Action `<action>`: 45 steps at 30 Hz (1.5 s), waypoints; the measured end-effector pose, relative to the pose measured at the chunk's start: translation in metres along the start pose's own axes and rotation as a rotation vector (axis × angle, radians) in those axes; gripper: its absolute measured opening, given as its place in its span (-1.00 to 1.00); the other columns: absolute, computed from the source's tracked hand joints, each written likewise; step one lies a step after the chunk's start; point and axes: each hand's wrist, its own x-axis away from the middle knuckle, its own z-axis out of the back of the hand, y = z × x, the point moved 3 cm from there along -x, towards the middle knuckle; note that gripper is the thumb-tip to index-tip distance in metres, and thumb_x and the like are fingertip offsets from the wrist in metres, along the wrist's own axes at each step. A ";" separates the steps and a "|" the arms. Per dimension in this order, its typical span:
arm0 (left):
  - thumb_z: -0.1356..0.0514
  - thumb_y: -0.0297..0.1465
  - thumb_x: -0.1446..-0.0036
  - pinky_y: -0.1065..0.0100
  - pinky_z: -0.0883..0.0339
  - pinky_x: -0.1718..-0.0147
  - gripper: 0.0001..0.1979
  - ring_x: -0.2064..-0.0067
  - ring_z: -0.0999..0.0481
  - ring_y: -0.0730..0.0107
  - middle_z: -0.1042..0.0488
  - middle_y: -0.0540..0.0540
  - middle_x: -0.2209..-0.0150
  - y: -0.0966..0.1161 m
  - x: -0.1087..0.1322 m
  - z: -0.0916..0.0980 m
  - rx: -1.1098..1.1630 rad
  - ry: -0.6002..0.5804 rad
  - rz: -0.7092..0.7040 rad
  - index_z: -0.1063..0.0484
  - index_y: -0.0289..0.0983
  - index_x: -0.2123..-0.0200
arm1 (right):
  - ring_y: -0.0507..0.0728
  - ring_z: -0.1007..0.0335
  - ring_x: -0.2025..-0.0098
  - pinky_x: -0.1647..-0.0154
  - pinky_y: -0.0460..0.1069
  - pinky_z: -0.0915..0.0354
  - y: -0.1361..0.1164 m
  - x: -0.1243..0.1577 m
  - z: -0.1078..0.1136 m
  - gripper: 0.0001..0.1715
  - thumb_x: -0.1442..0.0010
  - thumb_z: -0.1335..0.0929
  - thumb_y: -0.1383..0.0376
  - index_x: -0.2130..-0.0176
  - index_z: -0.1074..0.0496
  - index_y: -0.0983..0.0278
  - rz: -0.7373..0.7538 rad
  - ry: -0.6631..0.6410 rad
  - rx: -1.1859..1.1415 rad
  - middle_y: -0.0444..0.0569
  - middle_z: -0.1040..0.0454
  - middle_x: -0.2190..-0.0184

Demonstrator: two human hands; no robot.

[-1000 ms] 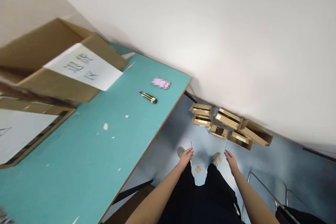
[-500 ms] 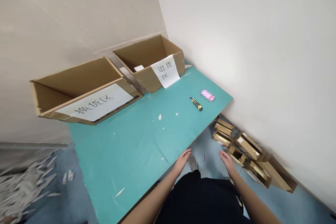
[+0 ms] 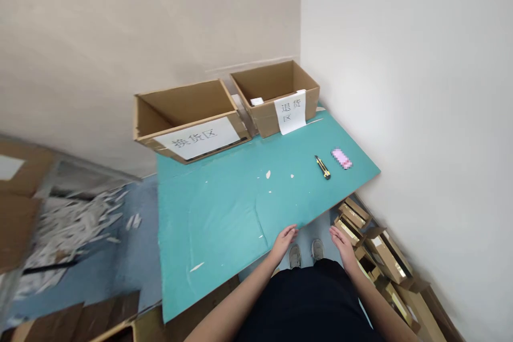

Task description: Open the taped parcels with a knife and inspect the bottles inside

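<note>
My left hand point(image 3: 285, 241) is held at the near edge of the green table point(image 3: 224, 208), fingers stretched out and nothing in them. Whether it touches the edge I cannot tell. To its right my right hand point(image 3: 341, 241) hovers over the floor, also empty with fingers extended. A black and yellow box cutter point(image 3: 322, 168) lies on the table's right part. Beside it is a small pink item point(image 3: 342, 158), blurred out in the picture.
Two open cardboard boxes with paper signs, one on the left point(image 3: 192, 123) and one on the right point(image 3: 276, 99), stand along the table's back. Several small cartons point(image 3: 385, 254) sit on the floor at right by the white wall. White scraps point(image 3: 80, 224) are heaped at left.
My view has turned left, so the table and boxes sit further right in the picture. Both feet and more cardboard at left now show. My hands are still empty.
</note>
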 end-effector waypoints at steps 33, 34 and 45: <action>-0.32 -0.03 -0.04 0.11 -0.43 -0.02 -0.45 -0.05 -0.58 0.05 -0.56 -0.31 -0.05 -0.133 0.297 0.070 0.963 1.438 -0.361 -0.52 -0.25 -0.01 | 0.37 -0.35 -0.26 -0.35 0.28 -0.15 -0.014 0.006 -0.285 -0.33 0.05 -0.52 -0.04 -0.02 -0.58 0.18 -0.017 -1.210 0.437 0.08 -0.54 -0.11; -0.31 -0.03 -0.05 0.11 -0.43 -0.02 -0.45 -0.06 -0.58 0.05 -0.56 -0.32 -0.05 -0.144 0.310 0.073 0.978 1.469 -0.370 -0.52 -0.25 -0.01 | 0.36 -0.34 -0.26 -0.35 0.28 -0.16 -0.009 0.024 -0.295 -0.34 0.04 -0.51 -0.04 -0.02 -0.57 0.17 -0.016 -1.243 0.448 0.07 -0.53 -0.12; -0.32 -0.07 -0.08 0.06 -0.37 -0.11 -0.46 -0.12 -0.54 0.03 -0.55 -0.29 -0.08 -0.224 0.417 0.101 1.129 1.629 -0.436 -0.51 -0.24 -0.05 | 0.30 -0.32 -0.29 -0.39 0.26 -0.10 0.034 0.207 -0.406 -0.32 -0.07 -0.47 -0.05 -0.11 -0.51 0.17 0.022 -1.561 0.477 0.06 -0.47 -0.19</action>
